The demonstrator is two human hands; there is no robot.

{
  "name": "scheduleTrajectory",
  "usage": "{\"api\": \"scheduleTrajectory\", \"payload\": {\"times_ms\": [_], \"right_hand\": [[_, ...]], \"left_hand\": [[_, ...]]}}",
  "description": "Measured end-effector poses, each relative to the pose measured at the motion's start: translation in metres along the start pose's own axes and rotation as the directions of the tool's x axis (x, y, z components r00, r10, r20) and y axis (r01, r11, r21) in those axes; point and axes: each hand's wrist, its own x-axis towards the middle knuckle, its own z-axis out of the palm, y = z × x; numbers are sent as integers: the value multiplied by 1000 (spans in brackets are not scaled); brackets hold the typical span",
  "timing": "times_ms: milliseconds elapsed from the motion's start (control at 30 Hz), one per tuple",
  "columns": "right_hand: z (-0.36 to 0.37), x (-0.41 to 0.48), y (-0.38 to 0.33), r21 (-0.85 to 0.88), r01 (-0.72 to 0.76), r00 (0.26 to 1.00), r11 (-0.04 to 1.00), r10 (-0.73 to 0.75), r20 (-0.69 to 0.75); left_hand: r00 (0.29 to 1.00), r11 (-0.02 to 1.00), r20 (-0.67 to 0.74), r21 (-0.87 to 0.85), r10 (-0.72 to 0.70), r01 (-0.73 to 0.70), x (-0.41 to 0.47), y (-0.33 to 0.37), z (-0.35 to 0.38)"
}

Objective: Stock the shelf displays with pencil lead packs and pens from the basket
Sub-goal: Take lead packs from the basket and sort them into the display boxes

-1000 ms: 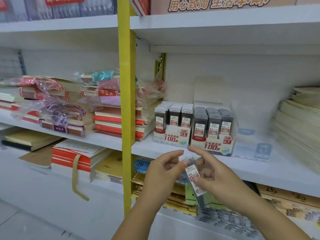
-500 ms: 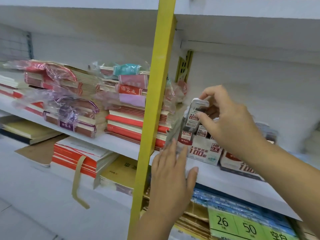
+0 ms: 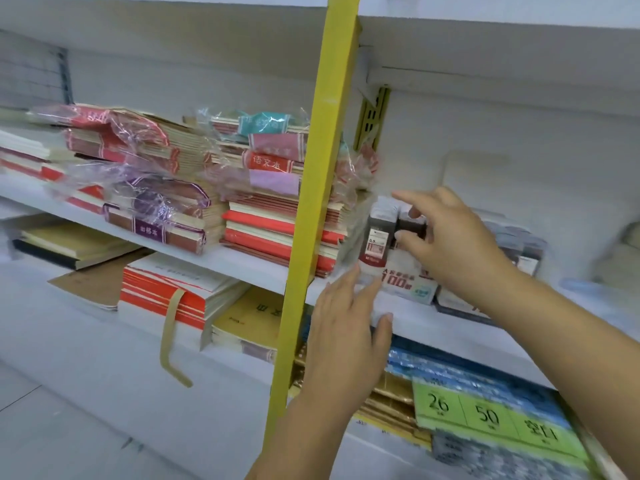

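We log the display box (image 3: 405, 289) at the shelf's (image 3: 412, 315) front edge, just right of the upright (image 3: 322, 168); notebook stacks (image 3: 270, 220) lie left of it; a lead pack (image 3: 377, 237) stands at the box's left end.

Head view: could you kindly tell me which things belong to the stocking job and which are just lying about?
Job: lead pack, pinched by the right hand; display box, with the left hand at its front.
Lying about: notebook stacks; plastic-wrapped bundles; green price card.
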Motion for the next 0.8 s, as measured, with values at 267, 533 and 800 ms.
{"api": "scheduleTrajectory", "payload": {"times_ms": [267,533,800], "right_hand": [[60,-215,23,528,-391,913,754,391,117],[196,-455,70,35,-918,301,396,635,711],[256,-515,82,-120,-913,127,389,552,824]], "left_hand": [[924,986,345,26,-166,167,-131,-15,34],[476,786,664,293,-577,544,-304,-86,108],[330,775,746,376,-578,508,-358,-130,158]]}}
